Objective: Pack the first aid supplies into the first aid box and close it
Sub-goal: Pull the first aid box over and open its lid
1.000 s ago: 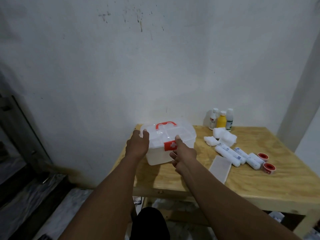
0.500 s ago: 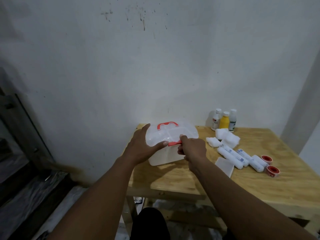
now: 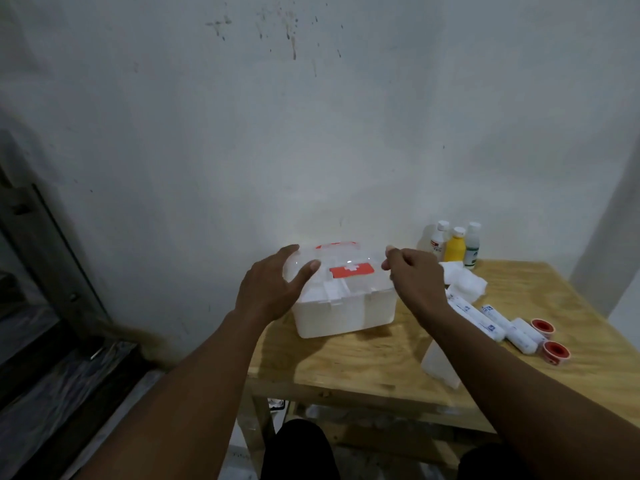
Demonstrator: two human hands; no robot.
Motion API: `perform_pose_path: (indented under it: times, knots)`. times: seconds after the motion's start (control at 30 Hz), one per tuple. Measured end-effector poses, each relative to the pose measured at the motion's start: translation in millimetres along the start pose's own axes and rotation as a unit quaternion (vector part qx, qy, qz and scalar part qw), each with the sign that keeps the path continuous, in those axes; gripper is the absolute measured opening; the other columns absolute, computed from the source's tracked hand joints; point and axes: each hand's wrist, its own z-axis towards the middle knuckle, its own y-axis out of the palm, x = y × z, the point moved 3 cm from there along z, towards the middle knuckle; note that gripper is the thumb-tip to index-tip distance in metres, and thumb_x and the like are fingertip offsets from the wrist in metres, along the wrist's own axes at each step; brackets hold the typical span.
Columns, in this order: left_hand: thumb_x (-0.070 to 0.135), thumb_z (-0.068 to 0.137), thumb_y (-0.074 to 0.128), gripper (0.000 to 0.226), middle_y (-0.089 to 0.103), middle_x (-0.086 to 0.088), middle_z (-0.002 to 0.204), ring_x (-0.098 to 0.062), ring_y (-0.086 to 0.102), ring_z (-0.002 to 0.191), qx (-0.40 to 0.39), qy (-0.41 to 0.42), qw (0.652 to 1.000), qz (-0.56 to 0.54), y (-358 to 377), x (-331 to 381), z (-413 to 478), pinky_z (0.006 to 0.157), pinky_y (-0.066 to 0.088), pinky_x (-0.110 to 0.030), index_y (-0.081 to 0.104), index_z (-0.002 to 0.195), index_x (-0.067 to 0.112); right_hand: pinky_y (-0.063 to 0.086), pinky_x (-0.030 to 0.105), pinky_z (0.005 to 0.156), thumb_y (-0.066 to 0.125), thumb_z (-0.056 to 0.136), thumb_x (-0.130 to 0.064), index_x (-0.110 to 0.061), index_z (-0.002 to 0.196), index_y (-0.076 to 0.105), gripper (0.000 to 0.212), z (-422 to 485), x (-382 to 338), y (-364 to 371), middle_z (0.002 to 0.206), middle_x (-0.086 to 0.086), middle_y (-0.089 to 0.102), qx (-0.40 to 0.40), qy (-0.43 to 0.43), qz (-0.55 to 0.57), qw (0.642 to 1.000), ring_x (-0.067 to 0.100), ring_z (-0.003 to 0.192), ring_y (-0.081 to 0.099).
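A bare, dim room in a plain home or storeroom: a stained white wall (image 3: 311, 116), a raw plywood bench (image 3: 346, 368) pushed against it, and a dark doorway frame (image 3: 45, 258) at left.

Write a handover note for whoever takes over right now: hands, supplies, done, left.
Left hand: on the left end of the clear lid of the first aid box.
Right hand: at the lid's right end.
The red latch looks flipped up; the lid is being raised.
Supplies all out on the table: three bottles, gauze, bandage rolls, two tape rolls, a flat packet.
Done: nothing packed.
Left: take the lid off, pack everything, close.
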Motion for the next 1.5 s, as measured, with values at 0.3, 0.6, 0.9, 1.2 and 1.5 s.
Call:
perform_pose_path:
  times: [0.3,0.6,0.9,1.2,1.5]
  knots:
    - [0.093,0.077,0.032,0.088,0.075,-0.001,0.118,-0.027,0.067,0.109,0.031,-0.059,0.996,-0.052,-20.1,12.1,29.6,0.092,0.053,-0.041,0.073,0.119,0.026,0.044,0.041,0.102,0.065,0.084,-0.033,-0.027,0.124,0.056,0.042,36.7,18.6,-7.9,0.127,-0.002,0.054,-0.061,-0.026,-0.009,0.998,0.016,0.121,0.049]
    - [0.098,0.072,0.019,0.106,0.075,-0.013,0.087,-0.03,0.073,0.082,-0.021,-0.185,0.973,-0.133,-32.7,11.3,78.6,0.09,0.058,-0.049,0.074,0.101,0.011,0.056,0.045,0.082,0.066,0.087,-0.047,-0.03,0.088,0.068,0.018,94.8,-2.0,4.2,0.087,-0.001,0.073,-0.059,-0.027,0.053,0.996,0.021,0.087,0.07]
    - [0.052,0.094,0.064,0.04,0.077,-0.011,0.096,-0.024,0.073,0.075,-0.088,-0.215,0.943,-0.237,0.1,-38.1,119.5,0.075,0.055,-0.035,0.071,0.111,0.016,0.054,0.037,0.071,0.068,0.089,-0.034,-0.012,0.096,0.071,0.023,165.0,21.9,43.8,0.088,0.009,0.071,-0.084,0.087,0.064,0.991,0.022,0.074,0.066]
    - [0.03,0.097,0.065,0.023,0.075,-0.01,0.085,-0.024,0.072,0.074,-0.096,-0.242,0.94,-0.219,44.1,-67.6,122.3,0.073,0.059,-0.039,0.075,0.1,0.009,0.057,0.034,0.061,0.066,0.091,-0.015,-0.005,0.091,0.075,0.014,166.6,87.2,70.9,0.08,0.012,0.068,-0.086,0.166,0.028,0.982,0.022,0.065,0.059]
    - [0.036,0.1,0.06,0.039,0.071,-0.006,0.089,-0.023,0.066,0.077,-0.103,-0.303,0.917,-0.238,49.3,-62.3,106.2,0.064,0.054,-0.031,0.07,0.116,0.002,0.046,0.029,0.056,0.06,0.089,-0.01,-0.006,0.074,0.058,0.016,154.0,85.9,69.2,0.074,0.016,0.061,-0.133,0.244,-0.025,0.96,0.026,0.061,0.058]
